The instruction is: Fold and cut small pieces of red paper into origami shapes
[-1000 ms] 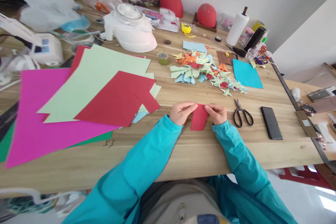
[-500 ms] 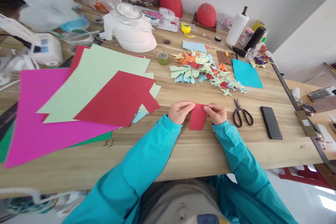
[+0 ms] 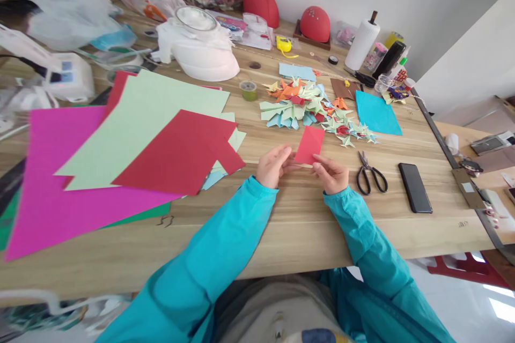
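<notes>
A small folded red paper (image 3: 309,145) stands up off the wooden table (image 3: 281,225) between my hands. My left hand (image 3: 272,165) pinches its lower left edge. My right hand (image 3: 333,173) pinches its lower right edge with fingertips. Both arms wear teal sleeves. A pile of folded paper shapes (image 3: 314,110) in green, orange, red and blue lies just beyond the paper.
Scissors (image 3: 370,174) and a black phone (image 3: 415,187) lie right of my right hand. Large sheets of pink (image 3: 44,187), pale green (image 3: 140,112) and red paper (image 3: 177,153) spread to the left. A blue sheet (image 3: 377,113), paper towel roll (image 3: 359,44) and clutter sit farther back.
The red paper lay flat, hanging toward me from my fingers; now it is flipped up and away, standing above my hands. Both hands stay near the same spot.
</notes>
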